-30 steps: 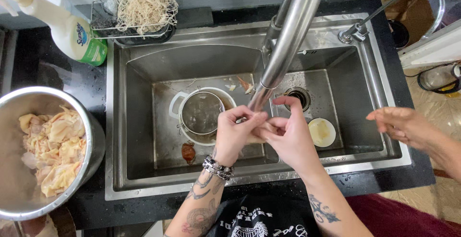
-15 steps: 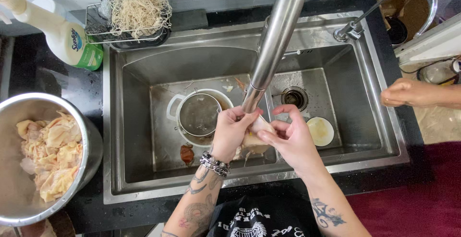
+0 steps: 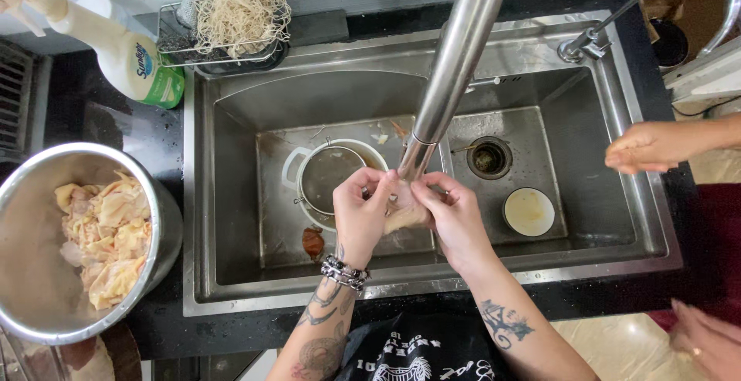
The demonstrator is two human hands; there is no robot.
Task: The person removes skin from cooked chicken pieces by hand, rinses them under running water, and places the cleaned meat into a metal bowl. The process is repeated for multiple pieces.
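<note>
Over the steel sink [image 3: 231,196], both hands meet right under the mouth of the tall faucet spout [image 3: 451,80]. The left hand [image 3: 361,215] and the right hand [image 3: 455,223] have their fingers curled shut around a pale piece of raw chicken [image 3: 401,217] — it is pinched between the two hands, thumbs and fingertips pressing on it from either side, and only a small part of the meat shows between them. A chain bracelet [image 3: 345,271] sits on the left wrist.

Inside the sink, just left of the hands, a metal strainer pot [image 3: 328,174] stands on the basin floor, partly behind the left hand's fingers. A small reddish-brown scrap [image 3: 312,242] lies on the sink floor near the front wall, below the strainer. To the right of the hands are the open drain [image 3: 488,158] and, nearer the front wall, a round pale drain plug [image 3: 529,212].

Left of the sink, on the dark counter, a large steel bowl [image 3: 154,219] holds more pale raw chicken pieces [image 3: 104,238]. Behind the sink's left corner a spray bottle [image 3: 116,49] lies tilted, and a wire rack with a tangled fibre scrubber [image 3: 239,14] sits at the sink's back rim.

At the sink's right edge, another person's hand [image 3: 644,148] reaches in — well apart from the chicken.
</note>
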